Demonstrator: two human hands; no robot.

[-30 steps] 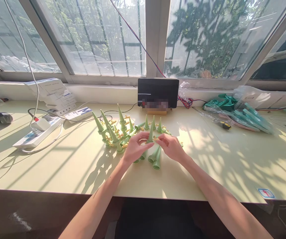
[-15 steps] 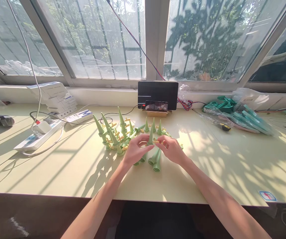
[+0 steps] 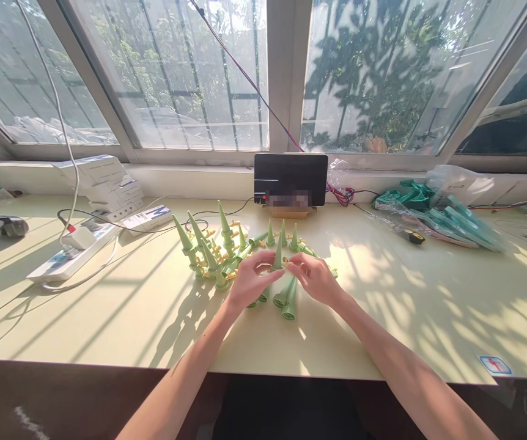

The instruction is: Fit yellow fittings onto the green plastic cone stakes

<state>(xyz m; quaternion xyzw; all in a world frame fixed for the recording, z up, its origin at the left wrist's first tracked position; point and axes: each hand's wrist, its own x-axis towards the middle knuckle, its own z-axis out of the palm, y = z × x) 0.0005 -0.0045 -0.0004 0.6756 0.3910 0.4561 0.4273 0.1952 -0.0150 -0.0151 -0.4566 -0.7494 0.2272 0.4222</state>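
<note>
An upright green cone (image 3: 279, 253) is held just above or on the bench (image 3: 350, 342), in front of the dark screen (image 3: 291, 174); whether its base touches down cannot be told. It is taken low at the side by the left hand (image 3: 250, 280), the grip narrowed between thumb and fingers. By the right hand (image 3: 313, 276) a small yellow piece (image 3: 285, 263) is pinched at the fingertips, close against the cone; whether the two are joined cannot be made out.

The cone is judged to be light, stiff, hollow plastic, smooth enough to turn or slip if squeezed on its taper; it is best held by the wide base, away from the slim tip. The yellow piece, being small, is best pinched lightly. Nearby, loose cones (image 3: 289, 305) are laid with their open ends facing the person, and standing cones (image 3: 211, 256) are grouped to the left.
</note>
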